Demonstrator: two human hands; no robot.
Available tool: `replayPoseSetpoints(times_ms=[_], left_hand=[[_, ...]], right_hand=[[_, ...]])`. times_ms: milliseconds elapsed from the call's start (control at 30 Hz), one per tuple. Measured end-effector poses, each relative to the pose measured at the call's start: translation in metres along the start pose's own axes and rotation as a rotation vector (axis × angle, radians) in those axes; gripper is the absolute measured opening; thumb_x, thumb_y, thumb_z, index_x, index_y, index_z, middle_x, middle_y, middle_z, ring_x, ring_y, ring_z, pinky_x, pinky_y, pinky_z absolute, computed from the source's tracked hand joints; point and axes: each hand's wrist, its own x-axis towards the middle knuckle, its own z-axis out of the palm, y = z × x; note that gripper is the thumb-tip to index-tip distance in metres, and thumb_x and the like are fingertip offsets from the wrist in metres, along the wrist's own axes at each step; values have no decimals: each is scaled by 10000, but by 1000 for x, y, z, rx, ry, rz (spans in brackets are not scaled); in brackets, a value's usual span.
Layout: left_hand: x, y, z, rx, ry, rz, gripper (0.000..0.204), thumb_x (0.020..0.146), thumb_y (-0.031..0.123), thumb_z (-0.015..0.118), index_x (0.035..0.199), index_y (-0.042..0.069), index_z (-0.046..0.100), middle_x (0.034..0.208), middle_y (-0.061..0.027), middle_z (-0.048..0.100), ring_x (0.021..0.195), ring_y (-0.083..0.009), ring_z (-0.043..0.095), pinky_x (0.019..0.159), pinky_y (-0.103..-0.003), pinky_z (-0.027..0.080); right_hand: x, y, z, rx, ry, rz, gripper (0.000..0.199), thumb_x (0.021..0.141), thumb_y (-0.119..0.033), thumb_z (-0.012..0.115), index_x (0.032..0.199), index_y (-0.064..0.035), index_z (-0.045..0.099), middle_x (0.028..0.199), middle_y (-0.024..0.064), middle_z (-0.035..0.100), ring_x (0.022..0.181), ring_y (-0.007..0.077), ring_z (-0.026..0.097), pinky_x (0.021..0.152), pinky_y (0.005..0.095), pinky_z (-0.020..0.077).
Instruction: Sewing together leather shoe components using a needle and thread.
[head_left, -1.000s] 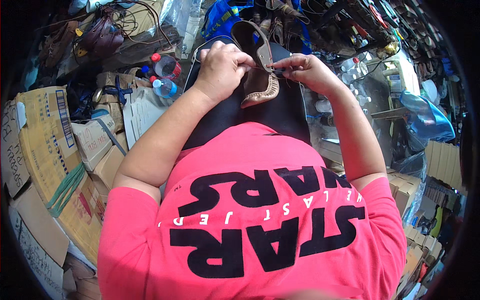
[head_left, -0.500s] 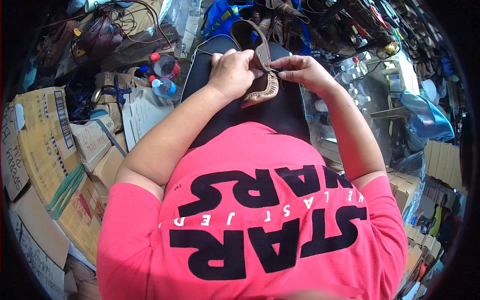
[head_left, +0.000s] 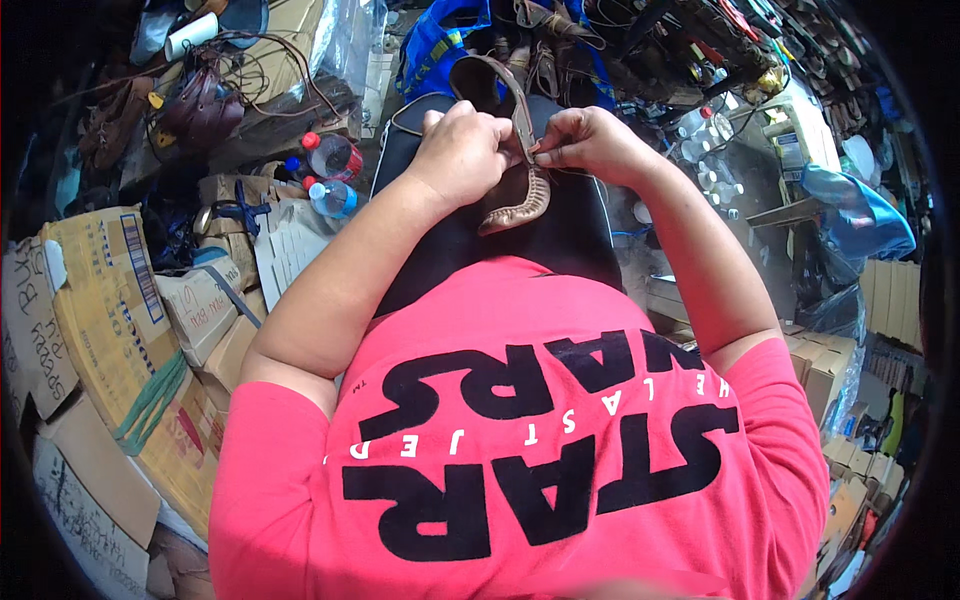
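Note:
A brown leather shoe upper (head_left: 525, 203) is held above my black-clad lap, its pleated, stitched toe edge curving toward me. The looped heel part rises at the far end. My left hand (head_left: 460, 152) is closed on the upper's left side, its thumb and fingertips partly hidden behind the leather. On the other side, my right hand (head_left: 592, 146) pinches close against the upper's edge, just above the pleats. Whatever lies between those fingertips is too small to make out.
Bottles with red and blue caps (head_left: 330, 158) stand left of my lap, beside cardboard boxes (head_left: 105, 290). Beyond my knees sits a blue bag (head_left: 430, 45) with more brown shoe uppers. Clear plastic bottles (head_left: 700, 150) and a blue plastic sheet (head_left: 855, 215) are at the right.
My right hand's fingers have curled in tighter against the upper's edge. The upper has turned slightly and its pleated end sits a little lower in view. My left hand keeps its hold.

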Motion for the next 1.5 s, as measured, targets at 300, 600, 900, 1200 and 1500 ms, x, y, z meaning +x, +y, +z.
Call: replayPoseSetpoints(times_ms=[300, 600, 900, 1200, 1500], left_hand=[[-15, -5, 6, -81, -2, -49, 124, 840, 132, 592, 933, 56, 624, 857, -157, 672, 859, -374, 624, 776, -478, 479], [-6, -5, 12, -166, -119, -120, 187, 869, 159, 544, 1008, 112, 662, 915, -136, 691, 906, -330, 645, 831, -502, 434], [-5, -2, 12, -159, -51, -52, 208, 881, 153, 595, 1070, 117, 673, 899, -175, 687, 852, -358, 663, 761, -423, 520], [-4, 2, 13, -94, -61, -22, 199, 874, 176, 595, 1031, 99, 688, 902, -181, 681, 862, -352, 654, 783, -436, 502], [-10, -9, 22, -106, -75, -15, 196, 867, 130, 555, 1023, 121, 672, 915, -139, 679, 897, -346, 632, 775, -441, 432]], right_hand=[[-16, 15, -10, 117, 46, -101, 147, 821, -158, 750, 871, -36, 684, 856, -10, 576, 814, 81, 531, 736, 241, 434], [-52, 17, -20, -102, 377, -138, 97, 837, -111, 712, 846, -26, 666, 913, 22, 536, 864, 101, 530, 763, 248, 435], [-56, 24, 10, -252, 353, -99, 152, 813, -145, 745, 825, -27, 649, 862, 13, 523, 788, 103, 531, 698, 243, 440], [-10, 12, -37, -828, 642, -380, 88, 791, -167, 686, 826, -99, 643, 920, 71, 618, 920, 286, 600, 771, 409, 477], [-17, -40, -1, -1346, 47, -523, 100, 816, -176, 569, 902, -169, 620, 779, -6, 605, 872, 192, 582, 849, 350, 395]])
